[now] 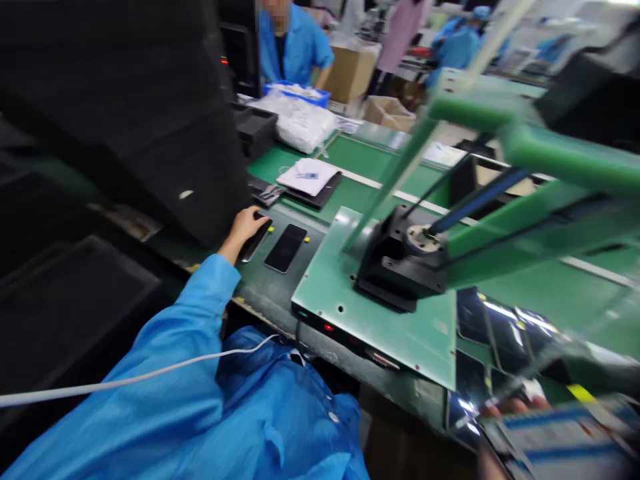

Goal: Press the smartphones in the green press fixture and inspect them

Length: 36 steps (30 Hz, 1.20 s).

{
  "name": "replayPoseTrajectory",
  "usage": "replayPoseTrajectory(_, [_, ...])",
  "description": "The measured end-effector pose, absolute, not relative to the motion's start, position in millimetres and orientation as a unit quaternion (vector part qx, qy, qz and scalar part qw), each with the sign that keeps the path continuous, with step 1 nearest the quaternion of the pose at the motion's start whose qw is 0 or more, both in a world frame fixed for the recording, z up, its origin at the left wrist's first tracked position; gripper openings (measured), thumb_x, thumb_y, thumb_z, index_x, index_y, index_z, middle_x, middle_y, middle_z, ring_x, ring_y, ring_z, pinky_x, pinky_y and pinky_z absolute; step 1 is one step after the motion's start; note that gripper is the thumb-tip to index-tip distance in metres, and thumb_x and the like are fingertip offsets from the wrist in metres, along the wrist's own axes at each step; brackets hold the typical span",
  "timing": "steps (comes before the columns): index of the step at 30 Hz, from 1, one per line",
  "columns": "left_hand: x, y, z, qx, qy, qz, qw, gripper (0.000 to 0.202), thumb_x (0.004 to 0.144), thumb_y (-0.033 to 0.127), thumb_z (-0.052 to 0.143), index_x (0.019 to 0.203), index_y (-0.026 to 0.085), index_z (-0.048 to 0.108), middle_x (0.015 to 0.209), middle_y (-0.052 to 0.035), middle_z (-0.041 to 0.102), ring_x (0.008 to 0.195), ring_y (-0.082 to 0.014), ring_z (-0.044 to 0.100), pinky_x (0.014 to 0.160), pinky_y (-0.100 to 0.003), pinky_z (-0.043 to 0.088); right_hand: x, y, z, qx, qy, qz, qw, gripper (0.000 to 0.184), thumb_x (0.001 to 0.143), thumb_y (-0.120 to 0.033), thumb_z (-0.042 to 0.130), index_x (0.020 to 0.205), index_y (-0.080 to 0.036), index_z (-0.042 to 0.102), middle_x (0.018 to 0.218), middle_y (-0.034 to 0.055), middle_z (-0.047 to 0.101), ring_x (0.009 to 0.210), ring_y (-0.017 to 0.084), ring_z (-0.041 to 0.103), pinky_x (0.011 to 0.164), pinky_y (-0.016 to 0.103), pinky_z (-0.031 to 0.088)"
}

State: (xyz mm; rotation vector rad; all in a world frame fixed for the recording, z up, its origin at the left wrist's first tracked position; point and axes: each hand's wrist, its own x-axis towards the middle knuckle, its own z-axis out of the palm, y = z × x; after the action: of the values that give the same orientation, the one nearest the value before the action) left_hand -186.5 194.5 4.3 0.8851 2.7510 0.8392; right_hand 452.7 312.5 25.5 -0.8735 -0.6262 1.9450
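Observation:
My left hand (pixel 245 227) rests over a dark smartphone (pixel 257 241) at the left end of the bench, fingers curled on its far end. Beside it lies a second black smartphone (pixel 286 248), face up with a yellow tab on its edge. At the lower right, smeared by motion, my right hand (pixel 493 460) grips a flat, phone-like device (pixel 565 437). Its face has blue and white stripes, and a yellow tab shows near its upper edge. Only some of the right fingers are visible; the right arm is out of frame.
A green fixture (pixel 320 293) with a black block (pixel 400 267) stands mid-bench. Several dark phones (pixel 475 320) lie to its right. Papers (pixel 307 175) sit on a dark tray behind. A large black panel (pixel 165 127) rises at left; a white cable (pixel 150 377) crosses my front. A co-worker (pixel 295 40) is opposite.

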Motion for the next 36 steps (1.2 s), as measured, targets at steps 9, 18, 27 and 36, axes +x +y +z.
replayPoseTrajectory(9, [-181, 194, 2, 0.345, 0.921, 0.179, 0.016, 0.084, 0.075, 0.077, 0.047, 0.124, 0.010, 0.062, 0.139, -0.0208, 0.052, 0.130, -0.0512, 0.044, 0.100, -0.066, 0.042, 380, 283, 69, -0.361, -0.195, 0.670, 0.619, 0.056, 0.091, -0.058, 0.057, 0.140, -0.032, 0.057, 0.143, 0.0083, 0.051, 0.127, 0.035, 0.050, 0.104, 0.064, 0.041])
replayPoseTrajectory(18, [-171, 198, 23, 0.368, 0.917, 0.156, -0.001, 0.085, 0.075, 0.078, 0.048, 0.129, 0.014, 0.061, 0.141, -0.0194, 0.050, 0.131, -0.0581, 0.040, 0.099, -0.073, 0.041, 404, 287, 55, -0.322, -0.183, 0.665, 0.649, 0.045, 0.102, -0.051, 0.037, 0.138, -0.035, 0.059, 0.145, 0.0038, 0.049, 0.122, 0.029, 0.055, 0.100, 0.056, 0.048])
replayPoseTrajectory(27, [-1, 191, 92, 0.655, 0.691, 0.302, -0.056, 0.033, 0.094, 0.044, 0.054, 0.124, 0.034, 0.062, 0.119, -0.0028, 0.066, 0.111, -0.0277, 0.063, 0.104, -0.047, 0.050, 409, 292, 51, -0.298, -0.212, 0.680, 0.635, 0.051, 0.092, -0.052, 0.061, 0.137, -0.029, 0.060, 0.141, 0.0095, 0.052, 0.117, 0.027, 0.058, 0.088, 0.042, 0.056])
replayPoseTrajectory(36, [43, 223, 63, 0.759, 0.641, 0.113, 0.013, 0.076, 0.092, 0.068, 0.045, 0.156, 0.030, 0.028, 0.142, -0.0186, 0.045, 0.136, -0.0397, 0.043, 0.107, -0.056, 0.043, 406, 286, 45, -0.257, -0.215, 0.702, 0.628, 0.068, 0.088, -0.065, 0.063, 0.146, -0.031, 0.050, 0.144, 0.0080, 0.049, 0.106, 0.025, 0.059, 0.082, 0.037, 0.056])
